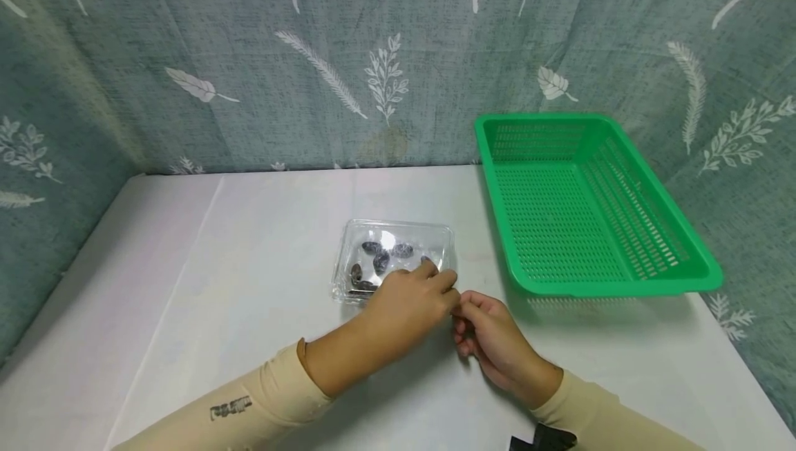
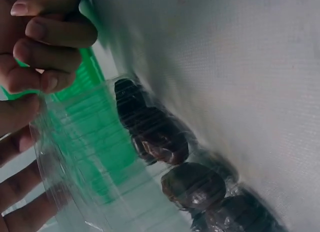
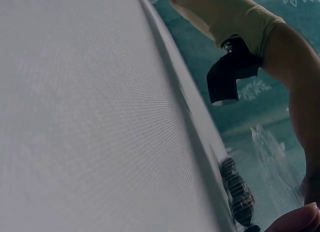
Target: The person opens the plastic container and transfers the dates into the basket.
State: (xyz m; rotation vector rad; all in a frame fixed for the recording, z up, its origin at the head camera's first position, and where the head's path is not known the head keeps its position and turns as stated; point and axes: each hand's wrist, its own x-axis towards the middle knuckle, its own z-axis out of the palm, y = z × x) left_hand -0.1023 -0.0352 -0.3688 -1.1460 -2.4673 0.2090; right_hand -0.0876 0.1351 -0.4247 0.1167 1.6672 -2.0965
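A clear plastic box (image 1: 398, 228) lies on the table with several dark, wrinkled oval pieces (image 1: 381, 262) inside, which look like dates. The same dark pieces (image 2: 195, 186) show through the plastic wall in the left wrist view. My left hand (image 1: 410, 302) reaches over the box's near right corner, its fingers curled at that edge. Beside it, my right hand (image 1: 497, 344) pinches at the same corner with thumb and forefinger, the other fingers curled in. Part of the box's front is hidden behind the left hand. In the right wrist view only a fingertip of the right hand (image 3: 295, 221) shows.
A green perforated plastic basket (image 1: 616, 285) stands at the right side of the white table (image 1: 205, 313). Patterned grey-green cloth (image 1: 249, 57) hangs behind the table and at its sides. A black strap mount (image 1: 547, 437) sits on the right wrist.
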